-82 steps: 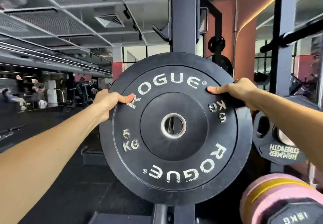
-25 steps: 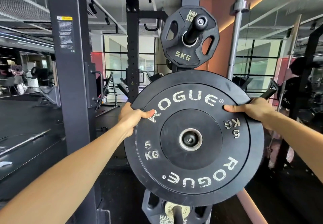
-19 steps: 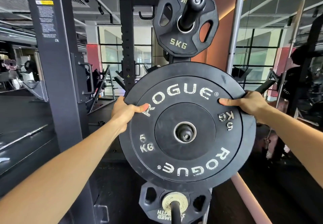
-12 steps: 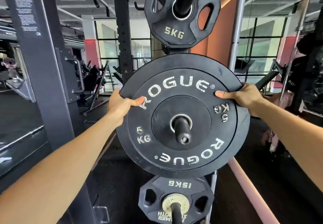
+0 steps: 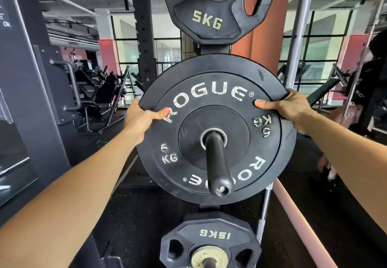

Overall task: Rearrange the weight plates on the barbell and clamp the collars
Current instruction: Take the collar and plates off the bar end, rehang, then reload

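A black ROGUE 5 KG bumper plate (image 5: 217,104) fills the middle of the view. It is threaded on a black storage peg (image 5: 217,163) of a rack, and the peg pokes out through its centre hole toward me. My left hand (image 5: 140,119) grips the plate's left rim, thumb on the face. My right hand (image 5: 287,108) grips the right rim the same way. No barbell collar is in view.
A black 5KG grip plate (image 5: 209,20) hangs on the peg above. A 15KG plate (image 5: 211,240) sits on the peg below. A dark rack upright (image 5: 27,79) stands at left. A steel bar (image 5: 299,27) and a pink bar (image 5: 301,223) are at right.
I carried the plate from another spot to this rack and pushed it along the peg. The peg now sticks out much further through the hole than half a second ago.
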